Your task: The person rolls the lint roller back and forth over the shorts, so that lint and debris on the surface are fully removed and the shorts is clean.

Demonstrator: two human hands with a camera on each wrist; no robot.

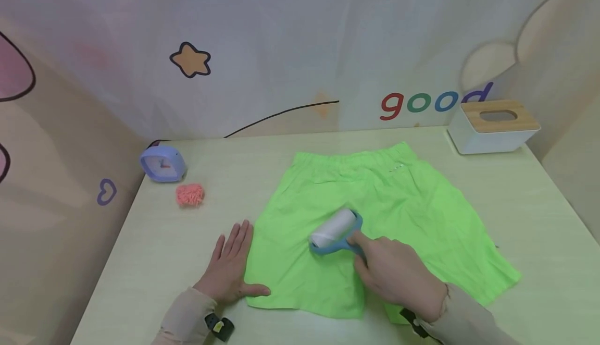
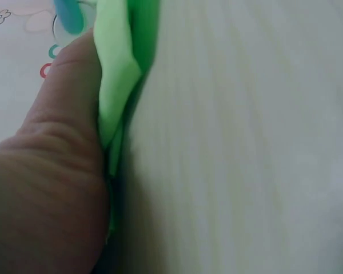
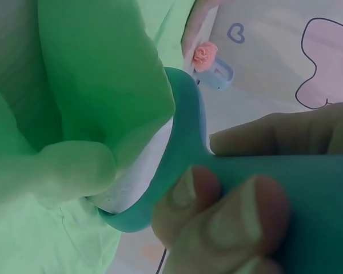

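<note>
At a pale table (image 1: 140, 251), I am gripping the blue handle (image 3: 308, 200) of a lint roller (image 1: 334, 229) in my right hand (image 1: 398, 269), with my fingers curling around it. The roller's white cylinder is resting on a pair of bright green shorts (image 1: 290, 272), on the leg lying to my left, below the waistband. The right wrist view is showing green cloth covering part of that cylinder.

My left hand (image 1: 227, 274) is lying palm down at the shorts' left edge, its fingers straight and slightly spread, pointing away from me, while its thumb is stretching out across the lower corner of the cloth. The shorts are lying spread out on the tabletop, their waistband facing the far side and both legs pointing toward me.

Beyond my left hand, a fluffy pink piece (image 1: 189, 195) is sitting just in front of a lilac clock (image 1: 162, 163). At the far right corner, a white tissue box (image 1: 497, 139) with a wooden lid is standing before a printed backdrop (image 1: 281, 37), which is displaying an orange star (image 1: 190, 60) and the word "good" in coloured letters.
</note>
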